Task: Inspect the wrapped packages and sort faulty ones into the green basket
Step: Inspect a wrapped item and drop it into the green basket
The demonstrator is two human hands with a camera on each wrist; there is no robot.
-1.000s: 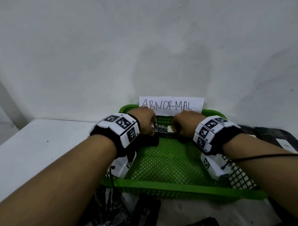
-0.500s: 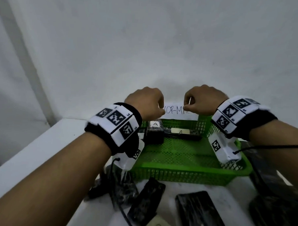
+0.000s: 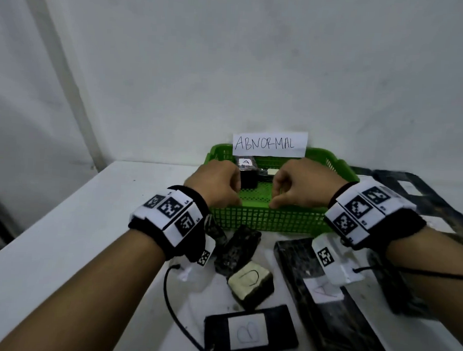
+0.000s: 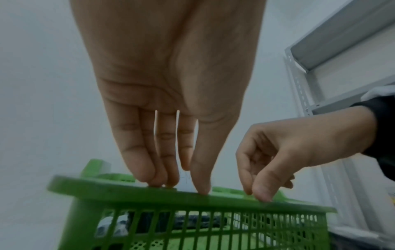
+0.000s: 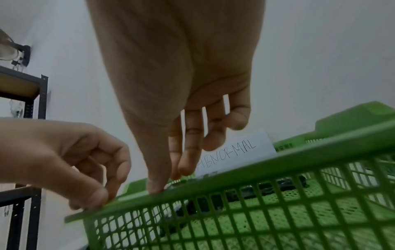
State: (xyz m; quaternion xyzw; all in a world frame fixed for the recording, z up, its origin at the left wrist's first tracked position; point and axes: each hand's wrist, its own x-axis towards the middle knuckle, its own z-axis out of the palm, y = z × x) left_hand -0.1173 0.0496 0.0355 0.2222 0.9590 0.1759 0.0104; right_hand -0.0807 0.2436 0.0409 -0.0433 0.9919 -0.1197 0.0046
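The green basket [image 3: 270,222] stands against the wall under a paper sign reading ABNORMAL [image 3: 269,144]. Inside it stands a black wrapped package labelled A [image 3: 247,173], with a flat one [image 3: 267,173] beside it. My left hand [image 3: 216,182] and right hand [image 3: 301,186] hang side by side over the basket's near rim [image 4: 128,191], both empty. In the left wrist view the left fingertips [image 4: 158,182] point down onto the rim. The right wrist view shows the right thumb [image 5: 156,187] touching the rim [image 5: 256,177], fingers loosely bent.
Several black wrapped packages lie on the white table in front of the basket: one labelled U [image 3: 251,282], one labelled B [image 3: 250,332], a long one labelled A [image 3: 323,293], a mottled one [image 3: 237,250]. More dark packages [image 3: 415,194] lie at the right.
One second ago both hands were inside the basket at the packages. They rose empty above it, then came down and back to the near rim.
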